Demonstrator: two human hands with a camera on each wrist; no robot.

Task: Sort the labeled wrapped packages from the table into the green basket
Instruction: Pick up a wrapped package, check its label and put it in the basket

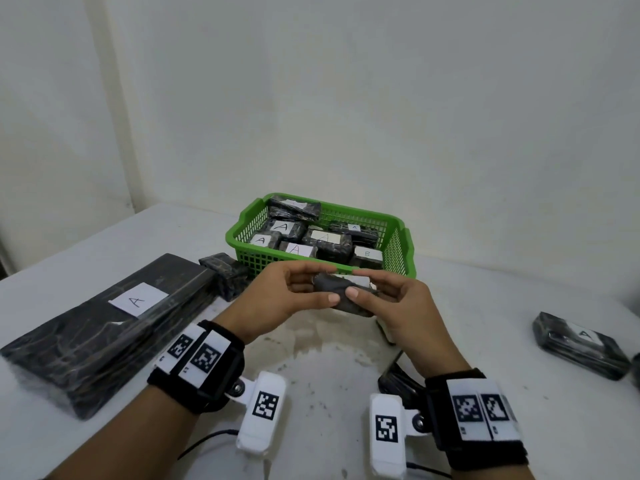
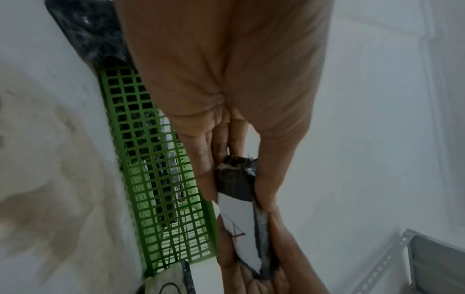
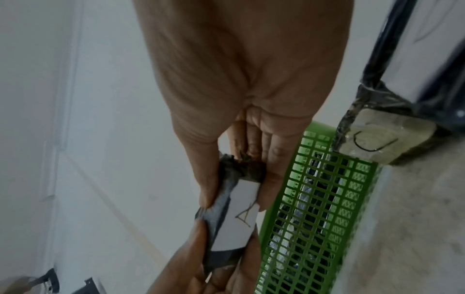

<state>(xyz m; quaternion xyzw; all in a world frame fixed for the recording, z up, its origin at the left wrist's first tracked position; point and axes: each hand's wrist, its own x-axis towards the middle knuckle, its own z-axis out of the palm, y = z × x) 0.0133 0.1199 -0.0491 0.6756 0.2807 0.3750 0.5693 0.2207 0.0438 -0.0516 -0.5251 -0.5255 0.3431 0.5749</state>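
Just in front of the green plastic lattice basket (image 1: pixel 398 249), both hands pinch one small black-wrapped package with a white paper label (image 1: pixel 346 294), left hand (image 1: pixel 277 299) and right hand (image 1: pixel 398 306) at opposite ends. Its letter looks like an A, though blurred. Next, it needs lifting over the rim and releasing inside.

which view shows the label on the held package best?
Right wrist: the white label on the held package faces the camera, with a handwritten "A" readable between both hands. The left wrist view shows the label too, at a steeper angle, with the letter partly legible. In the head view the hands cover most of it; no letter shows.
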